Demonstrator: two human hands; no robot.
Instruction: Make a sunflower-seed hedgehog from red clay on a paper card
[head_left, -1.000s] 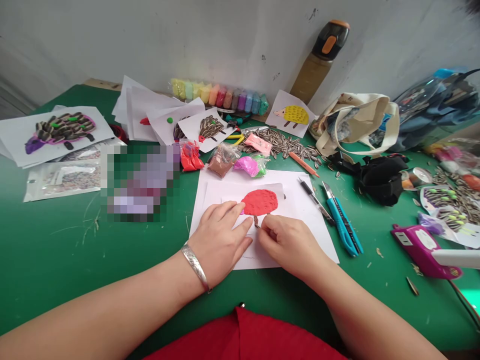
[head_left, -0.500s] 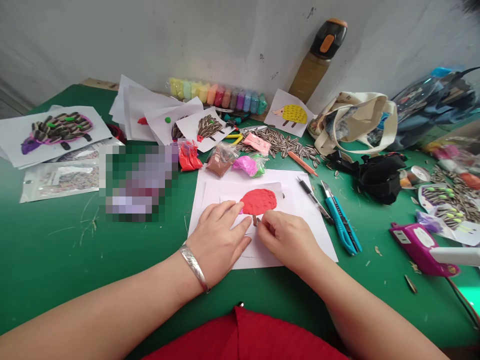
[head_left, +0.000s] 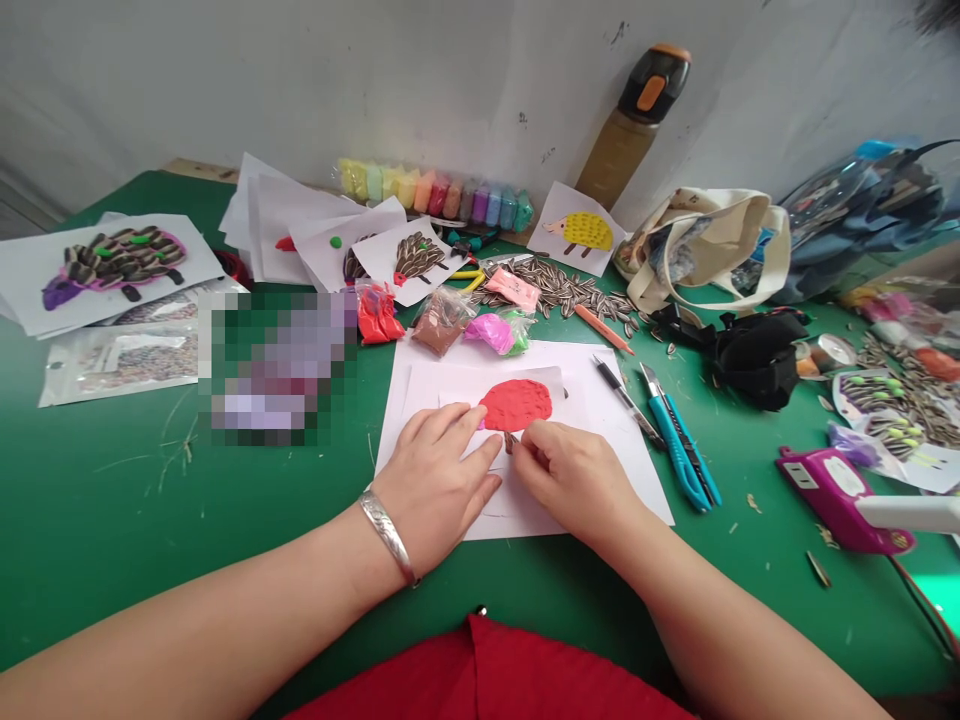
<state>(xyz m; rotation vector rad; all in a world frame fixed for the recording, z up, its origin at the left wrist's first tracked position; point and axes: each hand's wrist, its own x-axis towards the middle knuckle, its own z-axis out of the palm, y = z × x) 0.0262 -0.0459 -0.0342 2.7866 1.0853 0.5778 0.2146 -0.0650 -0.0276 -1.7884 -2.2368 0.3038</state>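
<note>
A flattened red clay oval [head_left: 517, 404] lies on white paper [head_left: 600, 470], with a short brown clay piece [head_left: 510, 443] below it. My left hand [head_left: 442, 465] rests flat on the sheet, fingers spread, its fingertips at a bit of pink clay [head_left: 480, 424] on the oval's left edge. Curled closed, my right hand [head_left: 574, 475] sits beside the brown piece. Its fingertips are turned away, so whatever they pinch is hidden. A black pen [head_left: 628, 400] and a blue utility knife [head_left: 681, 440] lie to the right.
Bags of red [head_left: 379, 312], brown [head_left: 441, 320] and pink clay [head_left: 489, 332] stand behind the paper. Sunflower seeds [head_left: 559, 285] are heaped farther back. Seed-covered hedgehog pictures [head_left: 124, 260] lie at left. A bottle [head_left: 630, 125] leans on the wall; a magenta device [head_left: 844, 500] is at right.
Both hands stay almost in place on the paper. The right fingertips shift very slightly at the brown piece, and the view moves a little.
</note>
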